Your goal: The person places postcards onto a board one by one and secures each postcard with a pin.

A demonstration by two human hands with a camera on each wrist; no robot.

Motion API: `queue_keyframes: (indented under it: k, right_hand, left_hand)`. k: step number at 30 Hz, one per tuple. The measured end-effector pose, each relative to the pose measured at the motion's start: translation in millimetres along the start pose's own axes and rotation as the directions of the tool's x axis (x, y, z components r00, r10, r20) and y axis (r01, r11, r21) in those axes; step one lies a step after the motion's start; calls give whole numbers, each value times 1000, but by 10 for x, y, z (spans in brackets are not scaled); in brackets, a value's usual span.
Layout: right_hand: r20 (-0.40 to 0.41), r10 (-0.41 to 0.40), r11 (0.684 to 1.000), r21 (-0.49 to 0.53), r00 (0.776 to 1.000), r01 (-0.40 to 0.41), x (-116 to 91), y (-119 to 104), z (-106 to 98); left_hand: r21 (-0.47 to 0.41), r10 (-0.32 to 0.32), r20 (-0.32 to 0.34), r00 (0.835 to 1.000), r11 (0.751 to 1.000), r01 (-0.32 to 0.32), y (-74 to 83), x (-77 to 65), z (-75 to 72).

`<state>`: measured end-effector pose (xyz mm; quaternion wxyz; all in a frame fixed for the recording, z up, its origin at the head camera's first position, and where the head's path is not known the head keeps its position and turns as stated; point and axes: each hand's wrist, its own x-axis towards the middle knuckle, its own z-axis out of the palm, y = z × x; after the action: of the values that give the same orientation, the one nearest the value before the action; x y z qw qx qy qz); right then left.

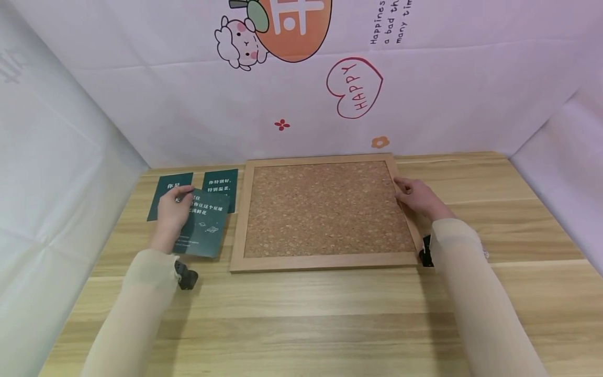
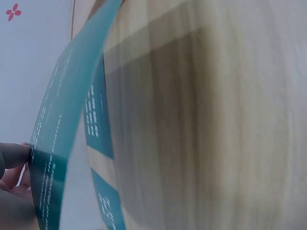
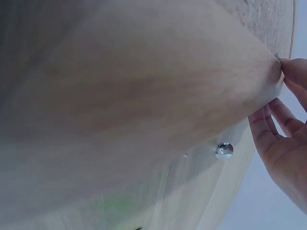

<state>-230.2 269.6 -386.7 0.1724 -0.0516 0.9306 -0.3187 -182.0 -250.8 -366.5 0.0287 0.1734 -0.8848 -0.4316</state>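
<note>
In the head view my left hand (image 1: 173, 215) pinches a dark green card (image 1: 204, 225) printed with white writing and small planets. The card is lifted and tilted, and in the left wrist view it bends slightly. Beneath and behind it, two more green cards lie on the table, a left one (image 1: 157, 201) and a right one (image 1: 225, 178), both partly covered. My right hand (image 1: 416, 198) grips the right edge of a wood-framed cork board (image 1: 325, 209), with a thumb on the frame and the other fingers along its side. The board lies flat, its surface bare.
The wooden table (image 1: 301, 319) runs up to a white printed cloth (image 1: 198, 104) behind the board, with more cloth at both sides. A shiny silver ball (image 3: 224, 151) sits on the table beside the board's right edge in the right wrist view.
</note>
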Motion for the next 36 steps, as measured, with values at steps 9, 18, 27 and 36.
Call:
queue_keyframes:
  k: [9,18,27,36]
  right_hand:
    - [4,7,1000,-5,1000,-7,5,15,-1]
    - [19,-19,1000,-6,1000,19,0,20,-3]
    - [24,0,1000,-4,1000,0,18,21,-5]
    - [29,0,1000,6,1000,-1,18,24,-11]
  left_hand:
    - [-95,4,0,1000,995,-4,214,-19,185]
    - [-153,11,39,999,988,-5,353,-39,406]
    - [-217,-7,102,995,976,29,437,-41,665]
    - [-186,-15,227,974,981,58,486,-20,814]
